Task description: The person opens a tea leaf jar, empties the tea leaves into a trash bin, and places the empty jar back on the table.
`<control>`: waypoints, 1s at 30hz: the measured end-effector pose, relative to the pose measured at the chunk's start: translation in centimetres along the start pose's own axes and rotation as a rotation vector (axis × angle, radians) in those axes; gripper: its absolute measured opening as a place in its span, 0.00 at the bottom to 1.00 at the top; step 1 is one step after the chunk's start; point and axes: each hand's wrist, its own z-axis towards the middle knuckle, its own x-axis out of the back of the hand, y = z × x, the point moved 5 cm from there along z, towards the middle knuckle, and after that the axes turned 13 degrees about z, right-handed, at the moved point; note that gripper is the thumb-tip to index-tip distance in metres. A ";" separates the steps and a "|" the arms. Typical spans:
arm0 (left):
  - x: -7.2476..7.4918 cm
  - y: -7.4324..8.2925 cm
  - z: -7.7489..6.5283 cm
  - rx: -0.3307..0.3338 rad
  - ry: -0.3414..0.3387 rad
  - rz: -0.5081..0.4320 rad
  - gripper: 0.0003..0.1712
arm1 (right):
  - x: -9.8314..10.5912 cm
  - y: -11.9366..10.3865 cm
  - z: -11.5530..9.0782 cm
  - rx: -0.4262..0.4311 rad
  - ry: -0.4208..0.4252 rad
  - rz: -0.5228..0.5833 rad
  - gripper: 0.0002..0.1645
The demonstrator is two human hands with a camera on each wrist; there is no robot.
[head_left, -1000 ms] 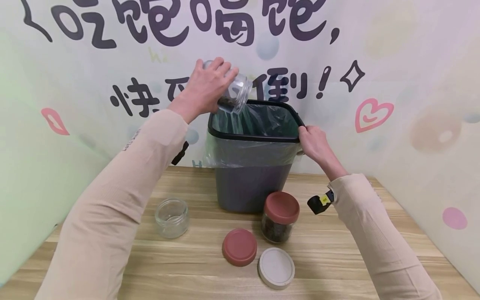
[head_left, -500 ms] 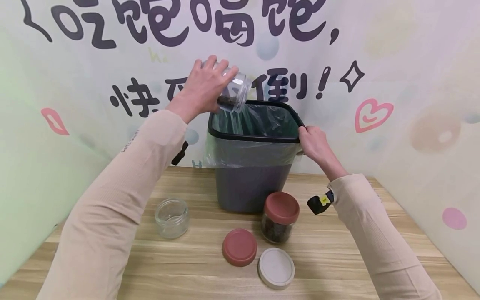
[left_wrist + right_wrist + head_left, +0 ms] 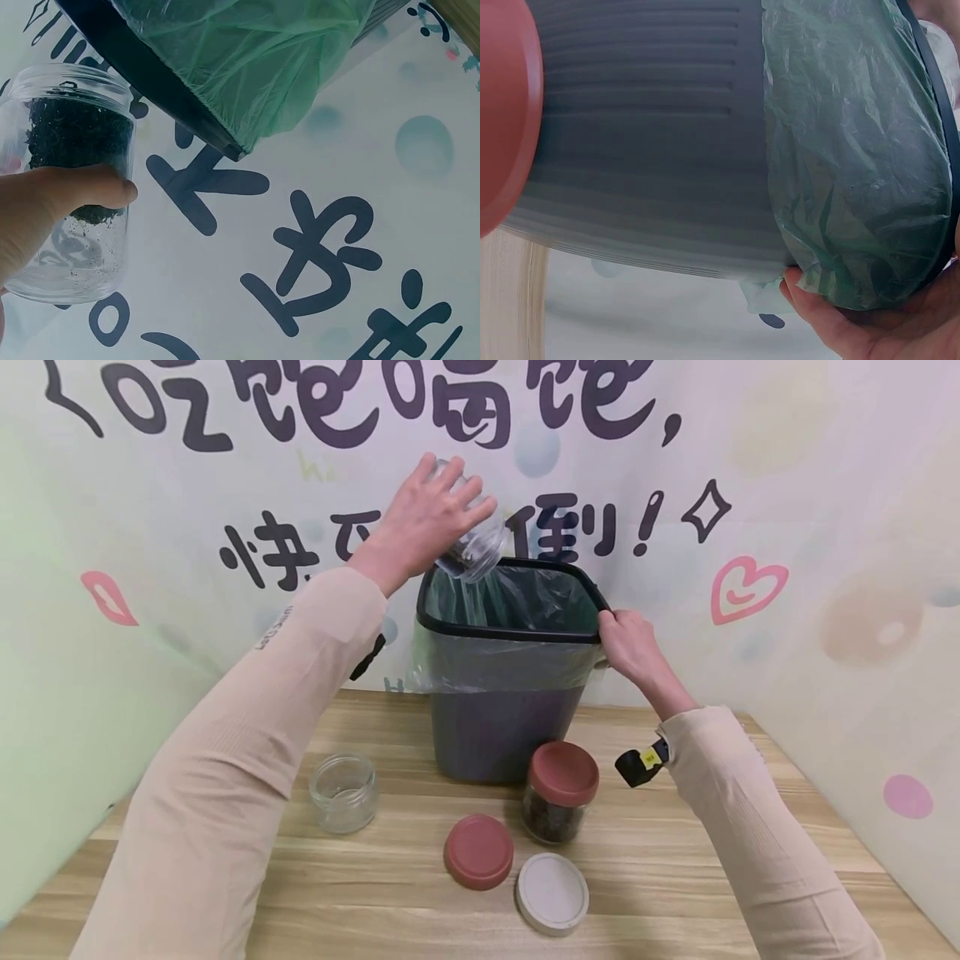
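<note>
My left hand (image 3: 427,522) grips a clear glass jar (image 3: 486,545), tilted mouth-down over the left rim of a grey bin (image 3: 502,731). Dark, leafy-looking dry bits (image 3: 75,131) are packed toward the jar's mouth in the left wrist view, with my thumb across the glass. A thin green plastic liner (image 3: 517,602) lines the bin and folds down outside its black rim. My right hand (image 3: 630,647) holds the bin's right rim, its fingers against the liner in the right wrist view; part of that grip is hidden.
On the wooden table (image 3: 360,902) stand an open glass jar (image 3: 345,806) at left and a red-lidded jar (image 3: 558,797) of dark contents before the bin. A red lid (image 3: 480,852) and a white lid (image 3: 552,893) lie in front. A printed cloth backdrop (image 3: 787,502) hangs behind.
My left hand has risen a little and shifted right, and the jar tips more steeply mouth-down. The right hand keeps its place on the bin's rim.
</note>
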 end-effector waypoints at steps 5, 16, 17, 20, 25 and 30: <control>0.1 0.4 0.3 -0.029 0.040 0.049 0.27 | 0.0 -0.1 0.0 0.004 0.004 -0.007 0.29; 0.3 0.9 1.3 -0.057 0.042 0.044 0.26 | 0.0 0.0 0.1 0.006 0.006 -0.009 0.28; 0.3 0.9 1.4 -0.057 0.040 0.046 0.25 | 0.0 0.0 0.1 0.004 0.006 -0.008 0.28; 0.5 0.9 1.6 -0.058 0.047 0.052 0.25 | 0.0 0.0 0.1 0.000 0.007 -0.005 0.27; 0.7 1.1 1.8 -0.069 0.049 0.092 0.24 | -0.1 -0.2 0.0 0.002 0.001 -0.010 0.28; 0.6 1.4 2.0 -0.107 0.002 0.167 0.26 | -0.1 -0.2 0.0 -0.004 -0.005 -0.010 0.29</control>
